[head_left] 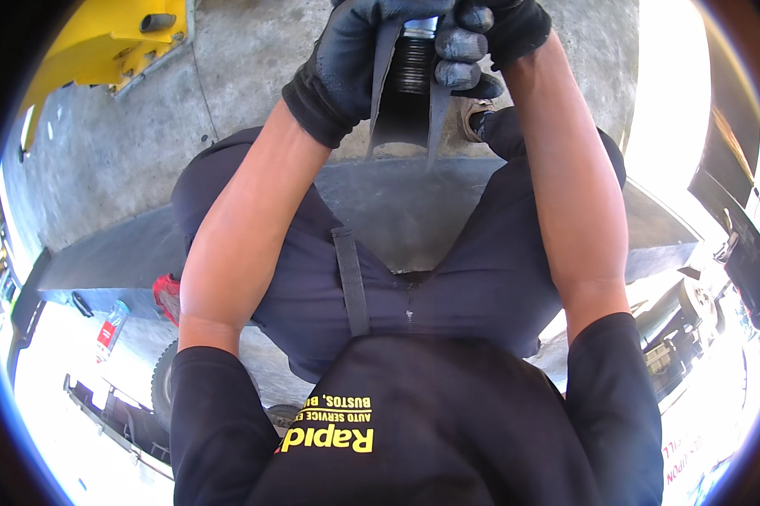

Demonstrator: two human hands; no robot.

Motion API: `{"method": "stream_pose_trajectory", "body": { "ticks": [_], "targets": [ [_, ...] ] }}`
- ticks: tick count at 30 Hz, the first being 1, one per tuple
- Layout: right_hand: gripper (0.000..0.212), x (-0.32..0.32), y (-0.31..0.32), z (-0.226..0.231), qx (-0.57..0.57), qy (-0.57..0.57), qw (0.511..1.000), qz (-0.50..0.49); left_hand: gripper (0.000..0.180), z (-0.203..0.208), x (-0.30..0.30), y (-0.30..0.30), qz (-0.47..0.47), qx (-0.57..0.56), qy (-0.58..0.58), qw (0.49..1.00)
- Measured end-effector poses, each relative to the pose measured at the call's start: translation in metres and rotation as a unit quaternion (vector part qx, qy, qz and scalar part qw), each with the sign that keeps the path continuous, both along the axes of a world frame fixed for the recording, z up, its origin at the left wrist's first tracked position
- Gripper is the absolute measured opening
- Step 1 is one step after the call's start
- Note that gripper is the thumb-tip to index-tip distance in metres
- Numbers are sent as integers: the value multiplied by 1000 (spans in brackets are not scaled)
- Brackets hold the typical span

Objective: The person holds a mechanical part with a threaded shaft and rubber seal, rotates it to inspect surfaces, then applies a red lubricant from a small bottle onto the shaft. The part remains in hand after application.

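Note:
Both of my hands wear black gloves and meet at the top edge of the view, above my knees. My left hand (pixel 339 72) is closed on a dark grey, thin strip (pixel 383 72), whose tapered end hangs below the glove. My right hand (pixel 508 29) has its fingers curled in from the other side, against the strip's second hanging end. Between the two ends shows a dark threaded cylinder (pixel 411 72) with a shiny top. The upper part of it is cut off by the frame, and whether the strip wraps round it cannot be seen.
I sit on a long dark bench (pixel 397 198). A yellow metal structure (pixel 110 42) stands on the concrete floor (pixel 245 59) at the far left. A red cloth (pixel 167 297) lies beside my left thigh, with a plastic bottle (pixel 110 329) and a tyre (pixel 162 375) behind it.

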State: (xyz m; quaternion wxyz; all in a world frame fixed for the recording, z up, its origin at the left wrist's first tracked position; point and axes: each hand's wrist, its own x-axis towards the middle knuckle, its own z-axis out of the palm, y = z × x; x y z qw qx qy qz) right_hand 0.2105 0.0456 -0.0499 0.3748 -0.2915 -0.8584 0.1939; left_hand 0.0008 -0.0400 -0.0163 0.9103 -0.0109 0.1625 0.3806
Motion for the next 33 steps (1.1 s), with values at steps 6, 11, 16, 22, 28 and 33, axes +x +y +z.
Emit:
{"method": "stream_pose_trajectory", "body": {
  "ticks": [6, 11, 16, 22, 28, 33],
  "targets": [
    [54, 3, 21, -4, -149, 110, 980, 71, 33, -1, -14, 13, -23, 139, 142, 980],
    [44, -6, 11, 22, -190, 21, 980, 48, 33, -15, -21, 18, -57, 206, 211, 954],
    [43, -16, 1, 15, -420, 188, 888, -16, 31, -29, -17, 19, -57, 193, 235, 951],
    [58, -30, 0, 34, -598, 259, 744, -144, 24, -5, -3, 23, -94, 261, 417, 866],
    [63, -45, -10, 45, -553, 167, 797, -176, 38, -40, 4, 33, 108, 656, 623, 411],
    [59, -26, 6, 44, -610, 329, 718, -63, 34, -9, -6, 20, -45, 346, 415, 840]
  ]
}}
